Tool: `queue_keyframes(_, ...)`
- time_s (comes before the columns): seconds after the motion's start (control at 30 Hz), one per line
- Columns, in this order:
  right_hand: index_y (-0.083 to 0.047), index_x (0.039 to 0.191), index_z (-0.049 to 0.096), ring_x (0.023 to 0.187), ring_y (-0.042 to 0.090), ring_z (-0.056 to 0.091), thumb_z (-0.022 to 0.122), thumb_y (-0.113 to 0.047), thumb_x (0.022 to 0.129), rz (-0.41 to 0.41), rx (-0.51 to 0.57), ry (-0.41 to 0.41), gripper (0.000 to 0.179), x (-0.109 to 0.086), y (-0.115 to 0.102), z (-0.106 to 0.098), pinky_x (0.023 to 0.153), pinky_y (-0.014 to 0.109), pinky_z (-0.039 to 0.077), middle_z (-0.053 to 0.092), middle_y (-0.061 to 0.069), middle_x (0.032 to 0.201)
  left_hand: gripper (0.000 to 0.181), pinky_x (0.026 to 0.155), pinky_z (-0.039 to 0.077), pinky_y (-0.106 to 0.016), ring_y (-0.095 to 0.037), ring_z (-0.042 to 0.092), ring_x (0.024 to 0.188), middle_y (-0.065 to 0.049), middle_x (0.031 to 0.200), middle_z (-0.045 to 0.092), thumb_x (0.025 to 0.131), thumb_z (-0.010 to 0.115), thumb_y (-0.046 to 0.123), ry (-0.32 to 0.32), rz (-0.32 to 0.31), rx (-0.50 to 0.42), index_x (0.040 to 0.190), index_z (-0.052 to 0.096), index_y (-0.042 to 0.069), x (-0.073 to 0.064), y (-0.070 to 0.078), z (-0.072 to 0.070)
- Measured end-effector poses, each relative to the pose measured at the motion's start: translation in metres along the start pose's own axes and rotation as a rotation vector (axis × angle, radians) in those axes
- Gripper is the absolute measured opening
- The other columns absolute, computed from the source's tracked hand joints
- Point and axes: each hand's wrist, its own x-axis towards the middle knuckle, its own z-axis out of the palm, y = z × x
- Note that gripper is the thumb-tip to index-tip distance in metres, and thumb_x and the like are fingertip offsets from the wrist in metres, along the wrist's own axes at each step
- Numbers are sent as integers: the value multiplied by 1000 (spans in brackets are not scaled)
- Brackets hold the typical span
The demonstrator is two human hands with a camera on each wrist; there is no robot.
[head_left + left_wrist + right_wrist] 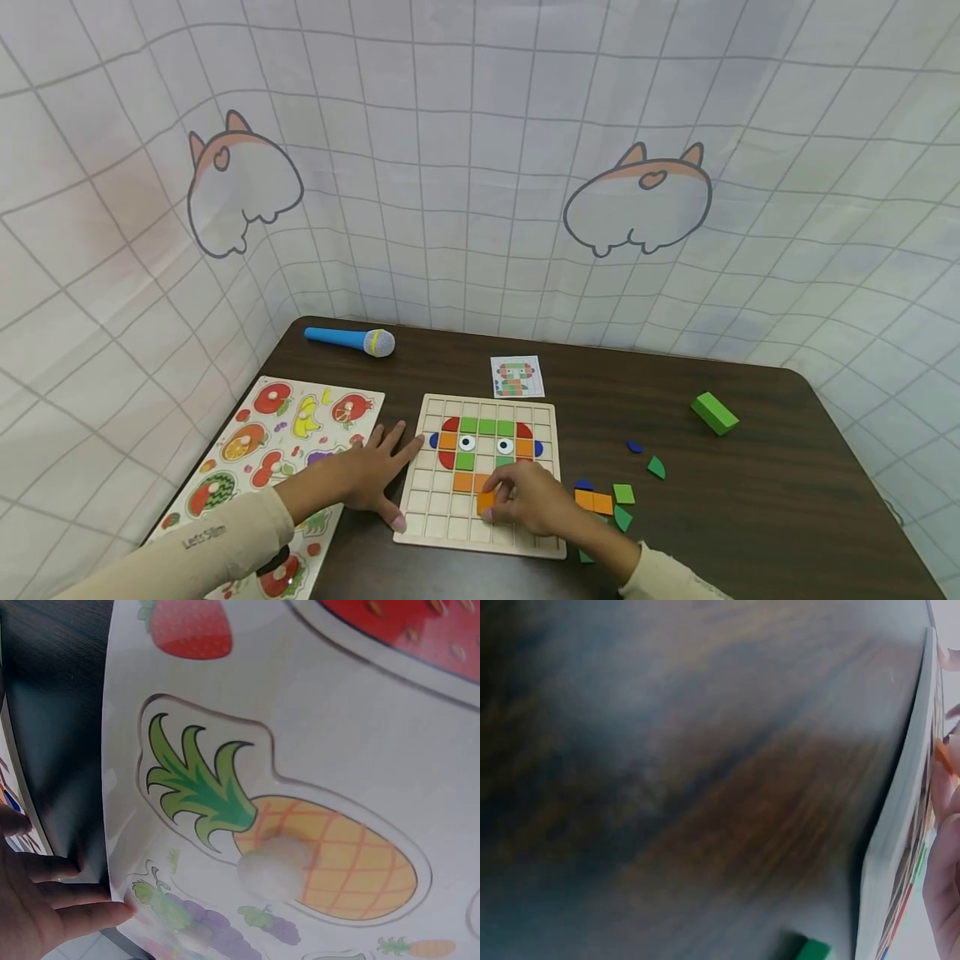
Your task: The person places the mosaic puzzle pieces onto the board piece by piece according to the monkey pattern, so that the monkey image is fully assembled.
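Observation:
A wooden grid board (431, 527) lies on the dark table, partly filled with red, green, orange and blue pieces and two round eye tiles. My right hand (534, 500) pinches an orange square tile (486, 502) over the board's lower middle, just below a row of orange tiles (463, 482). In the right wrist view the fingers (945, 862) and a sliver of orange show at the right edge. My left hand (375, 472) lies with spread fingers at the board's left edge, its thumb touching the lower left corner. The left wrist view shows those fingers (90, 919) straight.
A fruit knob puzzle (247, 408) lies at the left. Behind the board are a pattern card (517, 377) and a blue toy microphone (348, 338). Loose tiles (602, 503) lie right of the board, with a green block (714, 413) farther right. A grid curtain (480, 167) hangs behind.

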Motion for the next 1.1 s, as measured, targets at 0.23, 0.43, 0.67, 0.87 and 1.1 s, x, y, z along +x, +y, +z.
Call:
queue_keyframes(0.23,-10,97,74,62,3,52,85,-20,80,32,-38,27,22,-2,-5,4,61,21,44,60,-11,71,122,111,30,-68,-54,18,149,-23,166,16,66,77,72,2,2,-10,161,20,20,0,0,0)
queue_keyframes(0.43,-11,96,76,63,1,51,86,-18,80,20,-70,38,20,-1,-6,6,63,21,45,60,-12,70,122,112,31,-68,-53,18,149,-22,166,15,66,76,73,-5,-3,-14,161,20,20,0,0,2)
queue_keyframes(0.67,-13,94,76,62,1,50,86,-20,79,24,-113,59,19,0,-8,7,60,21,42,58,-14,68,122,111,32,-68,-54,19,149,-24,165,16,66,77,72,5,3,-7,161,21,20,0,0,1)
queue_keyframes(0.87,-13,96,77,63,-1,50,83,-22,83,-39,-119,34,17,-1,-5,-1,61,20,43,61,-13,70,122,110,31,-69,-54,19,149,-24,165,17,66,78,71,8,2,-10,160,21,19,-1,0,0)
queue_keyframes(1.1,-12,105,75,65,0,51,71,-27,94,-153,-80,-14,18,-18,25,-31,60,19,46,65,-13,86,122,110,31,-69,-53,19,149,-23,165,16,65,78,71,7,2,-7,160,21,19,1,0,1)
